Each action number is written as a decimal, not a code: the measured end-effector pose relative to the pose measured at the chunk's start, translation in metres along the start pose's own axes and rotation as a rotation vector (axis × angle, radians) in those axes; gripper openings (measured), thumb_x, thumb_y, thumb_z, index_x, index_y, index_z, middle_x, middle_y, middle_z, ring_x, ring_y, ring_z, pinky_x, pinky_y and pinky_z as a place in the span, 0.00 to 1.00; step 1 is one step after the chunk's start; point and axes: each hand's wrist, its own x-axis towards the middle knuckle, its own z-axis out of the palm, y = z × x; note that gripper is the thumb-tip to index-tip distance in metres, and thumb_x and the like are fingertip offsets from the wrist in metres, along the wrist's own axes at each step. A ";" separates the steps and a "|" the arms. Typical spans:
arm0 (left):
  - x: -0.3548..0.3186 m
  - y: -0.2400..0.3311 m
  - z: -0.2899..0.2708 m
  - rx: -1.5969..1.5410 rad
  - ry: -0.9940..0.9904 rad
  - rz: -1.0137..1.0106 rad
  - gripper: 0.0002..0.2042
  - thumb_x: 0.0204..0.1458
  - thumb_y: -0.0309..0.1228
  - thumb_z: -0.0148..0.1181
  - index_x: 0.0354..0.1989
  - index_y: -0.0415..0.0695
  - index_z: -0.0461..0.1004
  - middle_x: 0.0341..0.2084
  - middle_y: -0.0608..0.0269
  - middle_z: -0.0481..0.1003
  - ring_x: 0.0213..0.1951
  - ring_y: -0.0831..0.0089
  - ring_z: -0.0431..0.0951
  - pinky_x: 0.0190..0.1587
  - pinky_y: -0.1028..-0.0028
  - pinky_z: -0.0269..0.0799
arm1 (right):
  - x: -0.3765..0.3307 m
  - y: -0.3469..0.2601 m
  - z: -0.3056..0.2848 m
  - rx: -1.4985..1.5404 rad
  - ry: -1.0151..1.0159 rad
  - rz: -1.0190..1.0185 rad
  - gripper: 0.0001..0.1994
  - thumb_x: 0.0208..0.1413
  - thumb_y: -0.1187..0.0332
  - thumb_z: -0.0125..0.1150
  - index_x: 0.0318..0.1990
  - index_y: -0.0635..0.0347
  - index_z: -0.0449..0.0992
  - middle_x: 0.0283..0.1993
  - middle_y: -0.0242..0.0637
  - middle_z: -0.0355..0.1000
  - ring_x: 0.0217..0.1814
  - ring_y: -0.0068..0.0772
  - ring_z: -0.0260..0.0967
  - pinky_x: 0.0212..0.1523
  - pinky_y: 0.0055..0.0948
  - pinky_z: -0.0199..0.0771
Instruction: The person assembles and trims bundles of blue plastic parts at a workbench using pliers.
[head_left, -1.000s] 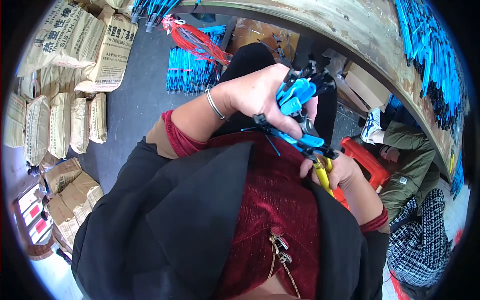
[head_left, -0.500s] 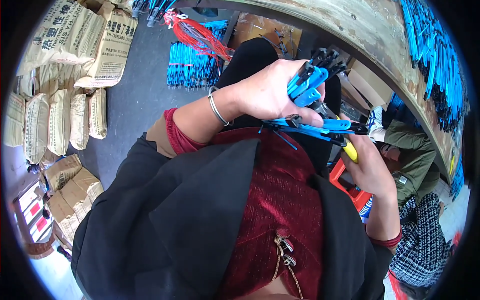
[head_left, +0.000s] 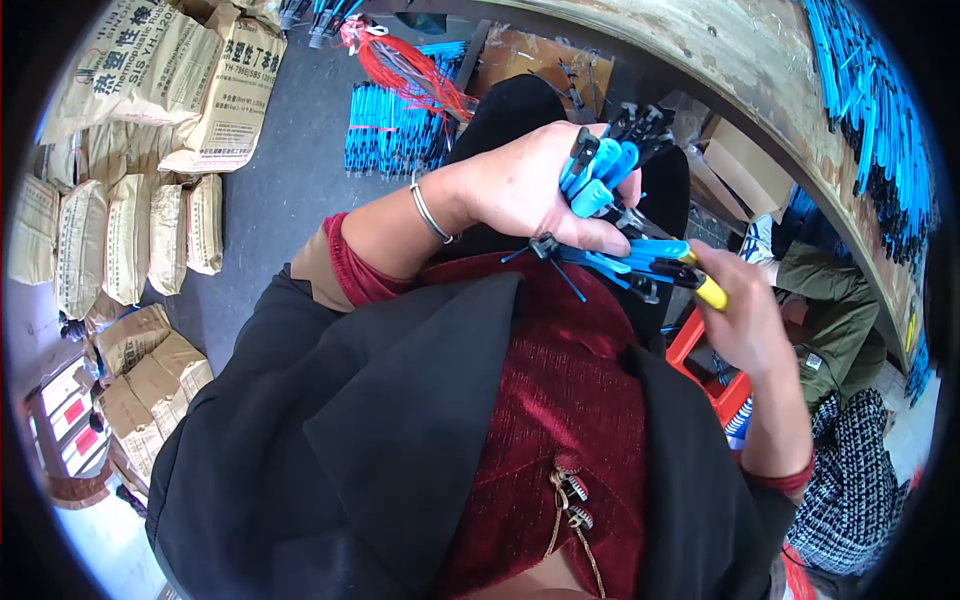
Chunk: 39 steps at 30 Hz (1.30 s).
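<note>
My left hand (head_left: 530,190) is closed around a bunch of blue plastic strips (head_left: 600,180) with black ends, which fan out above and below the fingers. Close to its thumb, my right hand (head_left: 742,310) grips yellow-handled pliers (head_left: 711,293). The head of the pliers is mostly hidden among the strips. More blue strips lie crosswise between the two hands, so I cannot tell whether the right fingers also touch them. Thin blue stems stick out below the left wrist side.
Tied bundles of blue strips (head_left: 385,125) and a red string bundle (head_left: 400,65) lie beyond my left arm. A wooden bench (head_left: 740,60) runs along the far right with piled strips (head_left: 870,110). Paper sacks (head_left: 130,240) stand left; a red stool (head_left: 690,340) and another person's green-trousered leg (head_left: 825,300) are right.
My right hand with the pliers has shifted slightly right and down. The left hand keeps its hold, and the strips between the hands have tilted a little. The view has moved slightly.
</note>
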 end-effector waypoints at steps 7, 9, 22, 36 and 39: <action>0.005 -0.004 0.004 0.006 0.049 0.014 0.16 0.37 0.34 0.70 0.30 0.40 0.72 0.27 0.61 0.71 0.30 0.72 0.73 0.35 0.74 0.69 | 0.015 -0.030 -0.031 -0.460 -0.263 0.172 0.20 0.38 0.82 0.56 0.45 0.70 0.70 0.32 0.53 0.70 0.33 0.52 0.69 0.33 0.39 0.68; 0.006 -0.005 0.003 -0.010 0.062 -0.011 0.15 0.37 0.34 0.69 0.30 0.40 0.72 0.27 0.62 0.71 0.30 0.73 0.73 0.35 0.74 0.69 | 0.014 -0.024 -0.023 -0.430 -0.214 0.166 0.18 0.41 0.80 0.56 0.45 0.69 0.70 0.31 0.52 0.69 0.31 0.49 0.69 0.32 0.36 0.67; 0.031 0.113 -0.130 0.306 0.444 -0.118 0.21 0.40 0.43 0.66 0.37 0.40 0.72 0.30 0.64 0.73 0.34 0.76 0.72 0.38 0.74 0.70 | 0.028 0.005 -0.075 0.076 0.328 0.410 0.19 0.45 0.74 0.61 0.48 0.66 0.69 0.27 0.33 0.68 0.29 0.19 0.61 0.32 0.22 0.64; 0.119 0.027 -0.335 1.411 0.994 -0.269 0.30 0.46 0.58 0.53 0.32 0.34 0.69 0.34 0.40 0.72 0.40 0.46 0.72 0.41 0.57 0.68 | 0.091 0.020 -0.088 -0.406 0.389 0.226 0.21 0.41 0.67 0.66 0.45 0.62 0.72 0.37 0.48 0.73 0.39 0.45 0.72 0.41 0.35 0.70; 0.124 0.049 -0.348 1.195 1.106 -0.185 0.26 0.47 0.51 0.54 0.34 0.34 0.71 0.34 0.39 0.72 0.39 0.48 0.71 0.43 0.59 0.66 | 0.106 0.029 -0.088 -0.469 0.394 0.271 0.22 0.40 0.62 0.67 0.45 0.58 0.72 0.37 0.46 0.73 0.39 0.48 0.71 0.39 0.38 0.71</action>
